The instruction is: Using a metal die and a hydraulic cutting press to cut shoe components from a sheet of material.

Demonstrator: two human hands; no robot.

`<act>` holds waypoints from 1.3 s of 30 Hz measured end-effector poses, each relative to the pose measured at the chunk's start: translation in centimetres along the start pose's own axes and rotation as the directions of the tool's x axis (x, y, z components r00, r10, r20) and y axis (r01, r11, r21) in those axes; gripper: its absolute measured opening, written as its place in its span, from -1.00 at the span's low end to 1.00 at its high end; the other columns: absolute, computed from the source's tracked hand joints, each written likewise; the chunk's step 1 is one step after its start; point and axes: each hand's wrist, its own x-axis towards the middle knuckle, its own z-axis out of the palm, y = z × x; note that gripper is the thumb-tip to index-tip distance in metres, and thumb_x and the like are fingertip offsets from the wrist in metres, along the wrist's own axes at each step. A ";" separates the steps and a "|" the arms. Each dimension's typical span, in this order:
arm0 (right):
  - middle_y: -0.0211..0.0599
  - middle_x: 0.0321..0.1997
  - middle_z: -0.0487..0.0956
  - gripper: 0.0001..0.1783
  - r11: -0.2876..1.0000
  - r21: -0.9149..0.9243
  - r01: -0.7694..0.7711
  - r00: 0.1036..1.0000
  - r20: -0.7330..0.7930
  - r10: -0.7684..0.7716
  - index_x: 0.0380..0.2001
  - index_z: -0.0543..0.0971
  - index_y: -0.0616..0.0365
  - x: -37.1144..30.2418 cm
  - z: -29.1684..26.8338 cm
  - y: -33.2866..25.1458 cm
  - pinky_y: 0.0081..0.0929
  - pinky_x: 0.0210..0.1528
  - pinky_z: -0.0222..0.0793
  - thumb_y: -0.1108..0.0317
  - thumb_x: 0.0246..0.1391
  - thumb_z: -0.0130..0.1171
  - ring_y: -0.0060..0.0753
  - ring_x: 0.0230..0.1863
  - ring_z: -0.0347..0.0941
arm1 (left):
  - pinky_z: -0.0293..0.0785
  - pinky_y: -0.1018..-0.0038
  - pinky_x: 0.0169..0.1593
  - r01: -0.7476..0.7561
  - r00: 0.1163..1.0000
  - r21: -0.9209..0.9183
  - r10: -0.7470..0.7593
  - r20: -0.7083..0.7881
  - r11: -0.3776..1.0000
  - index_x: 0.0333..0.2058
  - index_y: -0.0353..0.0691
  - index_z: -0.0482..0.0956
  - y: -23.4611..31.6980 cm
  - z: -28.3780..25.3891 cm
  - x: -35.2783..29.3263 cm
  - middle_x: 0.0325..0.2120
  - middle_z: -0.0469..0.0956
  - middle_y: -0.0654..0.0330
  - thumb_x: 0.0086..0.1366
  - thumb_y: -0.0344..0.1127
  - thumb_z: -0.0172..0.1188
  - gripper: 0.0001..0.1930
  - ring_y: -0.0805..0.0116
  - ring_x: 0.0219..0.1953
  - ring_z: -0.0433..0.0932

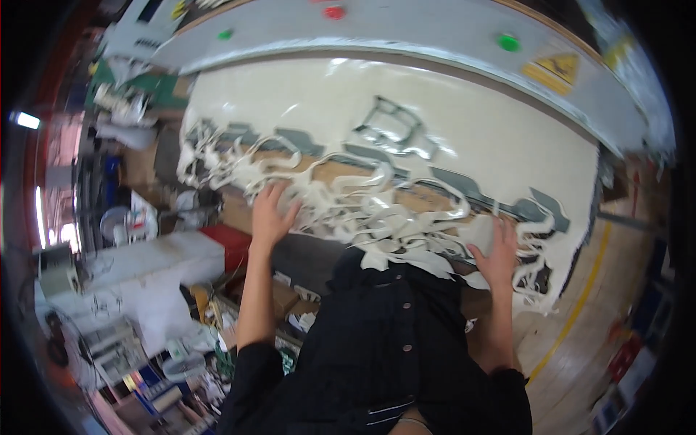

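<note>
A wide cream sheet lies across the machine bed, its near part cut into shaped holes with grey showing through. A tangled heap of cream offcut strips hangs along the near edge. My left hand rests at the left of this heap, fingers and thumb apart. Over at the right end, my right hand has its fingers stretched out beside a pale flat piece. Whether either palm presses on the strips is hidden. A dark-outlined cutting die lies on the uncut part of the sheet.
Beyond the sheet runs a grey machine beam with a red button, a green button and a yellow warning sign. At the left stands a cluttered pale bench. A yellow floor line passes on the right.
</note>
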 end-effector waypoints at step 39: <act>-0.28 -0.18 0.75 -0.77 0.899 0.423 -0.109 0.717 0.660 -0.224 -0.04 0.70 0.10 8.2 20.1 -38.1 -0.39 -0.02 0.52 0.34 0.30 0.21 -0.35 -0.14 0.65 | 0.50 -0.10 0.14 0.509 0.837 0.466 -0.542 -0.071 0.724 0.38 0.01 0.37 -65.9 -15.1 7.6 0.09 0.54 -0.18 0.13 -0.10 0.49 -0.17 -0.28 0.11 0.55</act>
